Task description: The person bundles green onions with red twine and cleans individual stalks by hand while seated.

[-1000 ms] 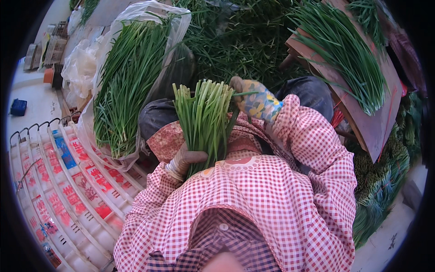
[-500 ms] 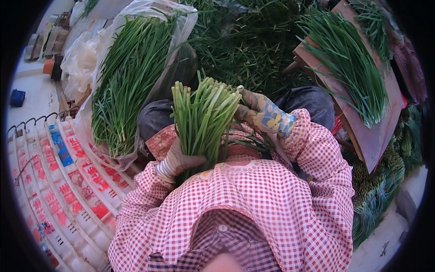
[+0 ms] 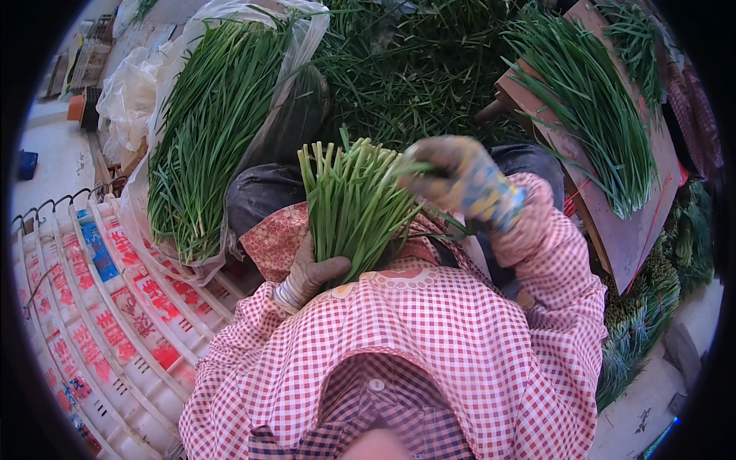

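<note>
Against my chest stands a thick bunch of green chives [image 3: 356, 207], pale cut ends upward and leaves running down toward my lap. My left hand [image 3: 310, 276], in a light glove with a striped cuff, is wrapped round its lower left side, thumb across the front. At the upper right of the bunch is my right hand [image 3: 460, 180], in a soiled blue and yellow patterned glove. It is smeared by motion, with its fingers curled together and a thin green chive leaf at their tips. The lower end of the bunch is hidden by my hand and checked clothing.
On the left, a clear plastic bag [image 3: 310, 34] holds more chives [image 3: 218, 130], above a white slatted crate [image 3: 115, 307]. Loose leaves [image 3: 414, 84] cover the ground ahead. At right, chives [image 3: 590, 107] lie on a tilted board [image 3: 571, 165], with stacked bundles [image 3: 636, 337] below.
My right hand has moved right and slightly away from the stems, with a thin leaf now at its fingertips. My left hand still holds the bunch, which has shifted slightly right.
</note>
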### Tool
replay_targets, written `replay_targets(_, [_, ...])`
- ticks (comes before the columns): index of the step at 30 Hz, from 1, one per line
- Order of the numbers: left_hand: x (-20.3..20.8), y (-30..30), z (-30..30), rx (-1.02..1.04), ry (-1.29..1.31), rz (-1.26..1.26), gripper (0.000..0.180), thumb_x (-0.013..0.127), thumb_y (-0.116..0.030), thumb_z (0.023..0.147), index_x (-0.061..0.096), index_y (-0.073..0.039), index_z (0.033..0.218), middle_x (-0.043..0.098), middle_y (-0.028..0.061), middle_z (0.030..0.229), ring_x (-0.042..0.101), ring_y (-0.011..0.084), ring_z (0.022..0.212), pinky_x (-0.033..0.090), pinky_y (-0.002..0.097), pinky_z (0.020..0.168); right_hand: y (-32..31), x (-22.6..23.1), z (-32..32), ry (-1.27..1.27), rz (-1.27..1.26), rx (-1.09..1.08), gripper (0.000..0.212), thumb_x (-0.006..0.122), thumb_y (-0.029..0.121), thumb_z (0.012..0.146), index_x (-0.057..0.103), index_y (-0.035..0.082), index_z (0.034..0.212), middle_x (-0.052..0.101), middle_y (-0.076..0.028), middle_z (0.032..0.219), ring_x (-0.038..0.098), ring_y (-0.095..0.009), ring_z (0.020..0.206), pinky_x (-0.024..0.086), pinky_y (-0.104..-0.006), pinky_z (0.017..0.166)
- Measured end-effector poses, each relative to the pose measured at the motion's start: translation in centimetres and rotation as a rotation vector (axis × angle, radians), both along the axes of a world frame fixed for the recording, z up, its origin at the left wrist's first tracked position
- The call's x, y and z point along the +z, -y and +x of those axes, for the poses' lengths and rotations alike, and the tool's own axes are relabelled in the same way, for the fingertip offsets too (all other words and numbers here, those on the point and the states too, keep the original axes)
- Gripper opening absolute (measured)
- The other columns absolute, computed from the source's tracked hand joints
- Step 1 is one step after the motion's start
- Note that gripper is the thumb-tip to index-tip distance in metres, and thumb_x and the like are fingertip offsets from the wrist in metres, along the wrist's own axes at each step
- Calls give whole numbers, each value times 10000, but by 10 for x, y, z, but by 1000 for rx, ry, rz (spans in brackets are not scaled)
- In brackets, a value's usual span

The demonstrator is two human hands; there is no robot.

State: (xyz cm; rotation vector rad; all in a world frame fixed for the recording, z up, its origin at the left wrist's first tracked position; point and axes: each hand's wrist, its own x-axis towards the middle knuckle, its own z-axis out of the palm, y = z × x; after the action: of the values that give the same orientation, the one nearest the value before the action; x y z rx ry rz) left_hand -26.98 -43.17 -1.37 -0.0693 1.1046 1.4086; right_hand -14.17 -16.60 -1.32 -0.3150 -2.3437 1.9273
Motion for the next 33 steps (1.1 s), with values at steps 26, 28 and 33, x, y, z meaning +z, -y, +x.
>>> replay_targets(26, [-70,34,5,-69,-637,233,958,822,4,686,269,-144,1454,477,134,1385,499,269,1261,431,434,1033,17,-34,-50,257,65,207,544,716,199,806,544,110,1315,692,-99,1086,663,-233,988,505,-338,882])
replay_targets(28, [-76,36,3,-88,-640,219,969,830,-4,682,260,-141,1453,475,135,1382,495,266,1262,431,425,1031,10,-31,-53,442,184,343,501,707,194,806,570,117,1282,694,-122,1044,670,-271,951,516,-358,851])
replay_targets(33, [-78,39,-6,-184,-707,158,982,846,-48,683,253,-123,1462,465,137,1399,476,266,1282,409,416,1050,28,-38,-52,322,188,139,459,717,143,758,617,101,1203,702,-120,952,682,-295,865,539,-344,782])
